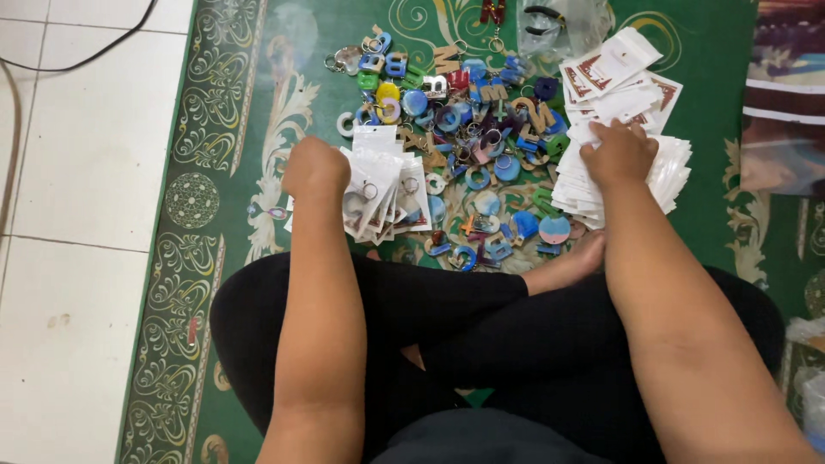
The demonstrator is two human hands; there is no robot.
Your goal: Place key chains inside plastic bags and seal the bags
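Packets (382, 193) under left hand (315, 167) (pouches (670, 176) under right (617, 153)).

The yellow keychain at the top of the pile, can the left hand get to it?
Probably yes. The yellow keychain lies uncovered on top of the pile, just beyond the left hand. But that hand already holds packets, so gripping could be awkward.

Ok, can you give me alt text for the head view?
A person sits cross-legged on a green patterned carpet, left hand on a small stack of clear plastic-bagged keychains, right hand pressing a larger stack of empty white pouches. Colourful letter-shaped keychains lie piled between.
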